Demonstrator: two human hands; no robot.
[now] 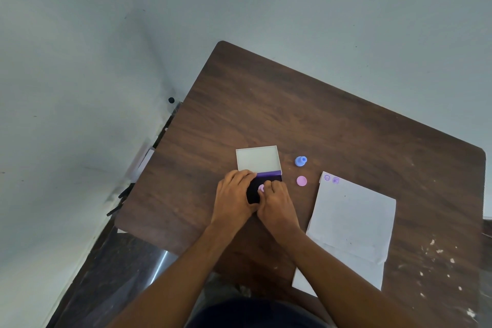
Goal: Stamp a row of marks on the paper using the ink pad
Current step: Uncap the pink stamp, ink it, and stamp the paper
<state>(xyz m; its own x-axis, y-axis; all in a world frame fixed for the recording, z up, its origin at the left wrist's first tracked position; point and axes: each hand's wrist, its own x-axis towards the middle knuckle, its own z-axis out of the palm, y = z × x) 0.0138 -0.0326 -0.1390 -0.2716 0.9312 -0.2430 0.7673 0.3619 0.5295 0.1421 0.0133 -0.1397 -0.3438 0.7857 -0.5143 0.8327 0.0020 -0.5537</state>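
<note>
An open ink pad (254, 190) lies on the brown table (279, 104), its dark pad toward me and its pale lid (257, 158) flipped back. My left hand (234, 194) rests on the pad's left side and holds it. My right hand (277, 202) pinches a small pink stamp (261, 188) that is pressed onto the dark pad. To the right lies a white paper (351, 224) with two purple marks (331, 179) side by side at its top left corner.
A blue stamp (300, 161) stands between the lid and the paper, and a pink round cap (301, 181) lies just below it. White specks dot the table's right side. A grey wall runs along the table's left and far edges.
</note>
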